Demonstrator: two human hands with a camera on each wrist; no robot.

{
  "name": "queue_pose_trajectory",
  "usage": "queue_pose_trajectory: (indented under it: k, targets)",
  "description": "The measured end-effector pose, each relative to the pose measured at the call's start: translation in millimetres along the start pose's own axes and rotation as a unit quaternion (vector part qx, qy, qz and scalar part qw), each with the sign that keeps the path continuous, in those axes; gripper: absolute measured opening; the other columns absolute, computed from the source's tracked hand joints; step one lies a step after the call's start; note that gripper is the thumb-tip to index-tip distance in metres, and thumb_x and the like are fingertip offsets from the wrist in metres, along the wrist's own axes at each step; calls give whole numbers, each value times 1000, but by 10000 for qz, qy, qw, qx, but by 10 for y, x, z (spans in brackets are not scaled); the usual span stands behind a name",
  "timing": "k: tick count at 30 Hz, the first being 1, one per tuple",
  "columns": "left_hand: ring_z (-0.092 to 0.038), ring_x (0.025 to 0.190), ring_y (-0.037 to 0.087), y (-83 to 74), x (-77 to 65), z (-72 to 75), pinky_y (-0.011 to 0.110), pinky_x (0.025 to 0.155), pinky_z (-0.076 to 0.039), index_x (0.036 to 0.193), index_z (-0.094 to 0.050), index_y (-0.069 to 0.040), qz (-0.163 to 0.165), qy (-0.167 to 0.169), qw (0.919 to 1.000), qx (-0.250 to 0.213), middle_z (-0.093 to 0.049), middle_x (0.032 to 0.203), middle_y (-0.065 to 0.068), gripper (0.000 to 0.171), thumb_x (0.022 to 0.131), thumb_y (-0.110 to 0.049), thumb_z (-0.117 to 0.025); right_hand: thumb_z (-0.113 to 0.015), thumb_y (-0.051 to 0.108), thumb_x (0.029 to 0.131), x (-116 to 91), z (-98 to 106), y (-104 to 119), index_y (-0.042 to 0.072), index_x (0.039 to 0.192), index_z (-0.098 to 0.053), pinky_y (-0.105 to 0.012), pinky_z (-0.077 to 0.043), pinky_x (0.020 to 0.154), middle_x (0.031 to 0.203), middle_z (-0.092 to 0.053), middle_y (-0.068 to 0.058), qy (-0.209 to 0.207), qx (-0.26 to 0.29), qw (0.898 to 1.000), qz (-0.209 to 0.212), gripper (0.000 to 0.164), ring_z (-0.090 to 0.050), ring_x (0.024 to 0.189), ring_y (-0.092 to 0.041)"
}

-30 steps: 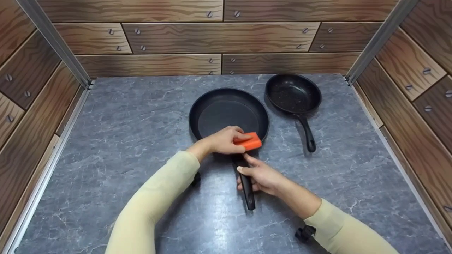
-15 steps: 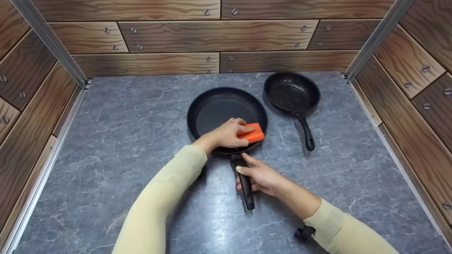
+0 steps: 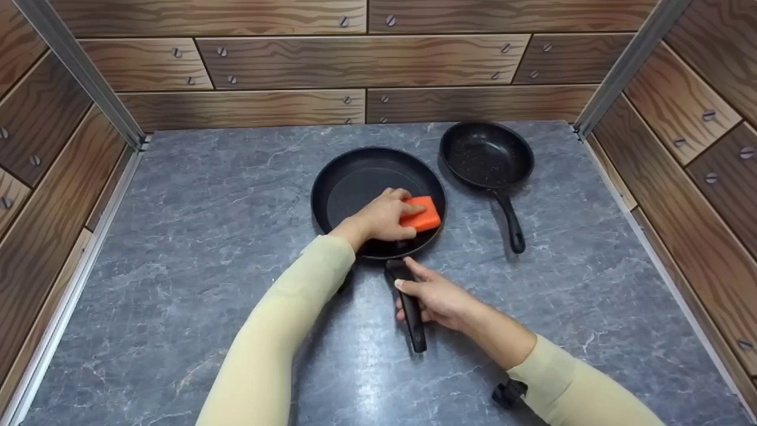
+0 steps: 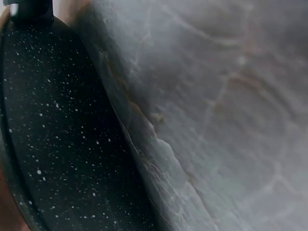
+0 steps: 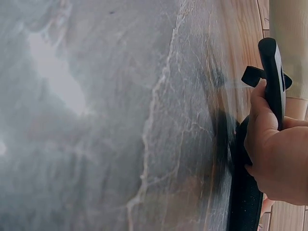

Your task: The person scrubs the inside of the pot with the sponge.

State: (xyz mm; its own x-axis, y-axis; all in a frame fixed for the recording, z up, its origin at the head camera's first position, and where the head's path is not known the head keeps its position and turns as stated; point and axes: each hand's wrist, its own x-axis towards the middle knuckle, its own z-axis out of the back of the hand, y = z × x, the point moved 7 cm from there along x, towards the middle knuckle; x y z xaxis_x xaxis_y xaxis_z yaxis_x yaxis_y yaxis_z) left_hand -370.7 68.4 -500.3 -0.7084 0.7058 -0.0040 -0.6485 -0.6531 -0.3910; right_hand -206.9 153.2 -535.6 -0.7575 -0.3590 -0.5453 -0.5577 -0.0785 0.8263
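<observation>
A large black frying pan (image 3: pixel 355 183) sits mid-table, its handle (image 3: pixel 416 328) pointing toward me. My left hand (image 3: pixel 383 218) reaches over the near rim and grips an orange sponge (image 3: pixel 424 214) against the right inner side of the pan. Around the handle, close below the rim, my right hand (image 3: pixel 440 300) is wrapped with the thumb on top. In the left wrist view the speckled outer wall of the frying pan (image 4: pixel 72 130) fills the left side; the sponge is hidden there. The right wrist view has my right hand (image 5: pixel 281 154) curled round the handle (image 5: pixel 273 82).
A smaller black frying pan (image 3: pixel 488 157) stands at the back right, handle toward me, close beside the large one. The grey marbled table (image 3: pixel 207 207) is bordered by wood-patterned walls (image 3: pixel 284 62) at the back and both sides.
My left hand has moved the sponge from the near rim up and inward along the right inner side of the pan. My right hand keeps its hold on the handle.
</observation>
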Motion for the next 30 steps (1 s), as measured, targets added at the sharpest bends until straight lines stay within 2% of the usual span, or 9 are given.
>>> queue_pose_trajectory:
  k: [17,23,30]
  targets:
    - [-47,131,34,69,138,18,47,113,-40,157,-55,-31,218,129,9939,1075,-49,151,15,64,96,-45,-69,-54,20,112,6,-48,24,15,172,2,-41,-64,73,88,-72,-18,174,42,9998,83,83,-76,74,-24]
    - [-46,135,37,95,185,30,49,116,-39,157,-55,-30,220,181,9920,1232,-48,152,16,64,97,-47,-68,-54,20,111,-8,-49,11,16,172,3,-41,-64,73,88,-71,-18,137,42,9998,134,83,-75,73,-24]
    - [-42,142,41,169,215,58,51,119,-36,158,-53,-31,431,225,9888,1414,-45,155,18,64,99,-49,-67,-54,21,111,-15,-52,10,15,172,3,-40,-63,72,87,-70,-18,131,66,9998,162,84,-75,72,-23]
